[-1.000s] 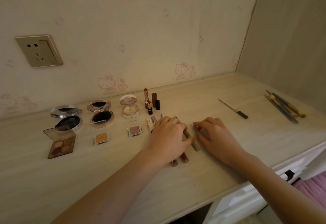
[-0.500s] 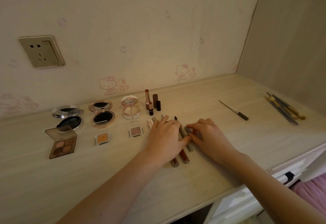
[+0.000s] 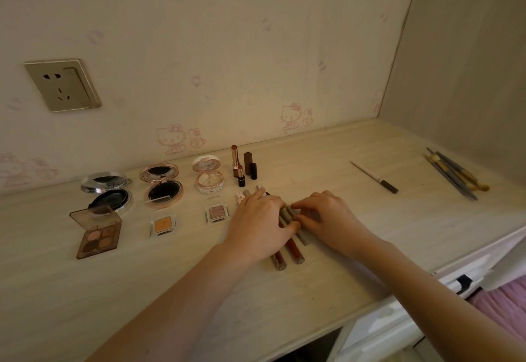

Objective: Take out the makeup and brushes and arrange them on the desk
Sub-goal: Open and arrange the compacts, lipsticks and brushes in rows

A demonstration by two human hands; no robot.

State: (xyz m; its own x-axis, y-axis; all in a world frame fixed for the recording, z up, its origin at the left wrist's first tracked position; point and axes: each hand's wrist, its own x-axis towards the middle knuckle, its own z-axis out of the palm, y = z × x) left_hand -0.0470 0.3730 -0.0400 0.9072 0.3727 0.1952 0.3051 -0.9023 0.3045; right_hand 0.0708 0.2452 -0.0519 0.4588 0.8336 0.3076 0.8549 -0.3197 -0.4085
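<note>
Both my hands rest on a row of slim tubes lying side by side at the middle of the desk point(image 3: 370, 225). My left hand point(image 3: 257, 228) lies flat over the two red lip gloss tubes point(image 3: 293, 250), thumb against them. My right hand point(image 3: 327, 219) touches a grey tube point(image 3: 303, 237) with its fingertips, pressed against the row's right side. Left of them lie three open compacts point(image 3: 162, 186), a four-colour eyeshadow palette point(image 3: 98, 232) and two small single shadows point(image 3: 162, 225). Upright lipsticks point(image 3: 242, 166) stand behind my left hand.
A white pencil with a dark cap point(image 3: 374, 177) lies alone to the right. Several brushes point(image 3: 455, 175) lie together by the right wall. A wall socket point(image 3: 61, 85) is at the upper left. A white drawer front point(image 3: 398, 304) sits under the desk's near edge.
My right hand has slid left with the grey tube until it meets the row under my left hand. My left hand has stayed on the tubes.
</note>
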